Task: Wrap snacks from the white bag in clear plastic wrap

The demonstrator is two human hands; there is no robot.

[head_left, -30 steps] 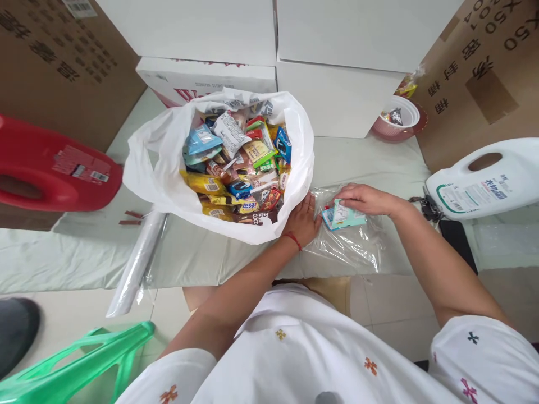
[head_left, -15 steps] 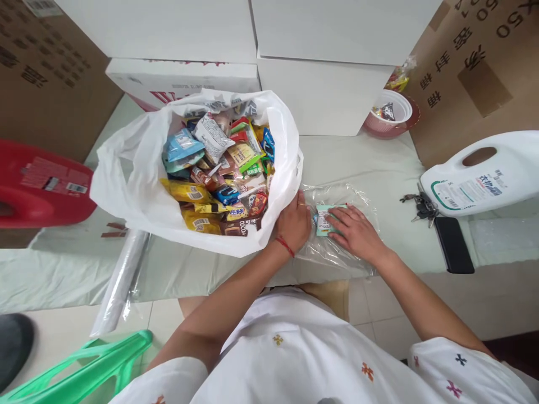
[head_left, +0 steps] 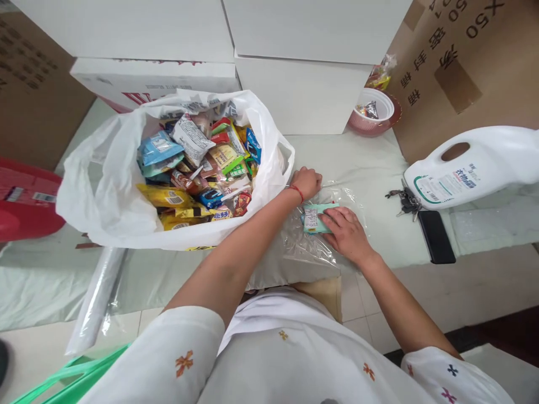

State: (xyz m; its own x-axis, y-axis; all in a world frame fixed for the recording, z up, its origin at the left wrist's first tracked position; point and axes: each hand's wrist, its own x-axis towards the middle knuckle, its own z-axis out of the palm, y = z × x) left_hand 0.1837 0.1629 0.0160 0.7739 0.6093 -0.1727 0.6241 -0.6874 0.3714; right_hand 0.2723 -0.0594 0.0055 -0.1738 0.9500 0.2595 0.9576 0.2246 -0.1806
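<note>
A clear plastic bag (head_left: pixel 305 249) lies on the cloth-covered table in front of me. At its far left edge my left hand (head_left: pixel 307 182) is closed, its fingers curled down and whatever they hold hidden from view. My right hand (head_left: pixel 348 231) grips the right end of a pale green snack packet (head_left: pixel 314 219), fingers over its top. The packet lies at the clear bag; whether inside or on top I cannot tell. Left of my hands stands a white plastic bag (head_left: pixel 101 163), wide at the mouth and full of assorted wrapped snacks (head_left: pixel 193 137).
White boxes (head_left: pixel 298 95) line the back. On the right are a white detergent jug (head_left: pixel 471 163), keys (head_left: pixel 406 201), a black phone (head_left: pixel 437 237) and a bowl (head_left: pixel 374 109). At left are a red jug (head_left: pixel 27 205), a plastic roll (head_left: pixel 95 303) and a green stool (head_left: pixel 71 379).
My left hand has moved away from the white bag's side to the clear bag's far edge. My right hand's fingers have drawn together on the green packet. The view has shifted right.
</note>
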